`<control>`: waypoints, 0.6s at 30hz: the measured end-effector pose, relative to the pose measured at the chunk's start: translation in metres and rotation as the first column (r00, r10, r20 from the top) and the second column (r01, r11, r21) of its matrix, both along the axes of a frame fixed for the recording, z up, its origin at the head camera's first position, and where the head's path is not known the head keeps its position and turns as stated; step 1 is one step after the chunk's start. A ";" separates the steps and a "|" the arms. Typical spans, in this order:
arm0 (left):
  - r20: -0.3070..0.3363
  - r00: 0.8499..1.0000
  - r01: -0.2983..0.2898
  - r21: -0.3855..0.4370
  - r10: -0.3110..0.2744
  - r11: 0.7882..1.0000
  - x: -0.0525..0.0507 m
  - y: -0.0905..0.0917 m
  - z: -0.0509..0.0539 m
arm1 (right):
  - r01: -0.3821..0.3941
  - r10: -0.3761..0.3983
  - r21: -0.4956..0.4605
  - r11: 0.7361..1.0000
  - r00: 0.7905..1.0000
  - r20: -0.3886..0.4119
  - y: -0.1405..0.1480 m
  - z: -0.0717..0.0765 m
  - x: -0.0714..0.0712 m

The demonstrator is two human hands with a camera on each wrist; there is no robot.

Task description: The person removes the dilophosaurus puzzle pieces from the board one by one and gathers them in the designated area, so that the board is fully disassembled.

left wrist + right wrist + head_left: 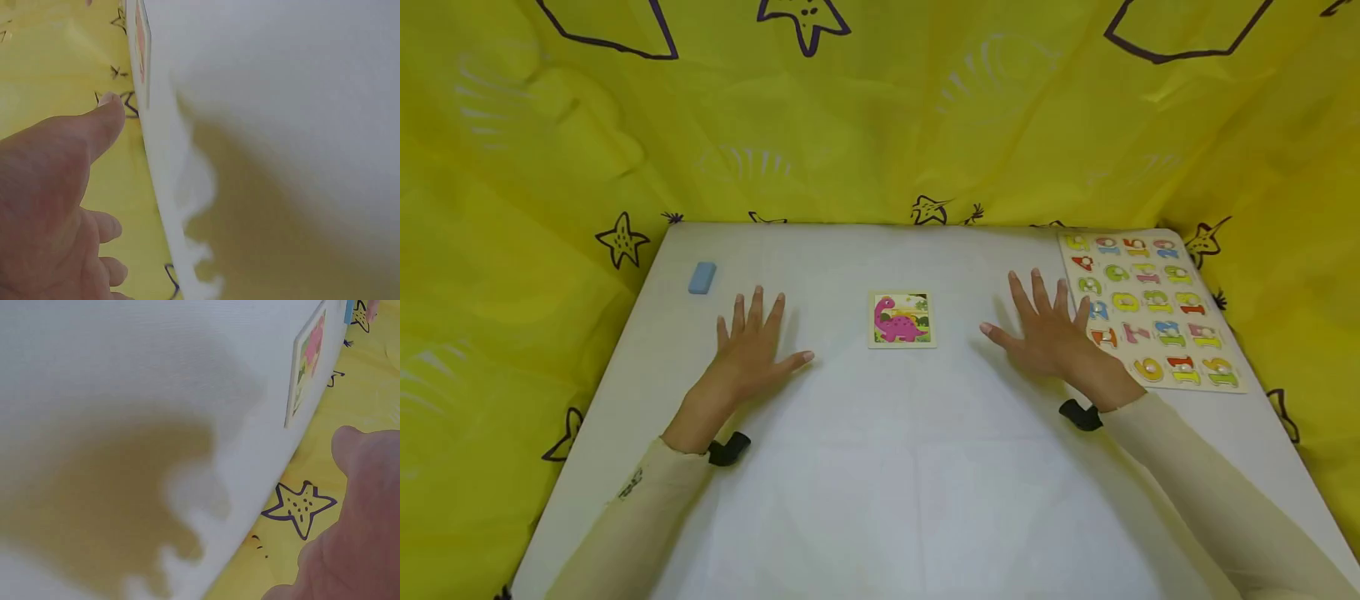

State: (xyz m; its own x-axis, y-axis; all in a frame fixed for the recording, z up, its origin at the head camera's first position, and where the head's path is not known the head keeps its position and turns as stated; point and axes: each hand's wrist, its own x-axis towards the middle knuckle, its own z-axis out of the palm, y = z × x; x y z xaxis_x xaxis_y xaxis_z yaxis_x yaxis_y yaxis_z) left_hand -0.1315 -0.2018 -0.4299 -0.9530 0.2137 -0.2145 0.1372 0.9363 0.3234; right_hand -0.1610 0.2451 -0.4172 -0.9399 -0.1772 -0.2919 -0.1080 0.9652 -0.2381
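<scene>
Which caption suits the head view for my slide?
Left hand and right hand, both spread, flank a dinosaur picture on a white table.

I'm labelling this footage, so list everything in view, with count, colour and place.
blue block: 1, light blue, far left of the table
dinosaur picture: 1, pink dinosaur in a cream frame, between the hands
number board: 1, cream, far right of the table
numbers: 20, mixed colours, on the board
table: 1, white, under everything
curtain: yellow with dark drawings, behind and at both sides
sleeves: 2, pale, on both arms
wrist pieces: 2, black, at each wrist
left hand: 1, bare, nearest the block
right hand: 1, bare, by the board's left edge
</scene>
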 end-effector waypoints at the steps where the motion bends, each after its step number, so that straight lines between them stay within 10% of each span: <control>1: -0.010 1.000 0.019 -0.004 -0.019 1.000 -0.001 0.006 0.000 | -0.005 0.005 -0.001 1.000 1.000 -0.007 -0.002 0.001 -0.002; 18: -0.050 0.933 0.356 0.007 -0.356 0.934 -0.013 0.146 -0.010 | -0.116 0.114 -0.087 0.989 0.993 -0.036 -0.062 0.000 -0.037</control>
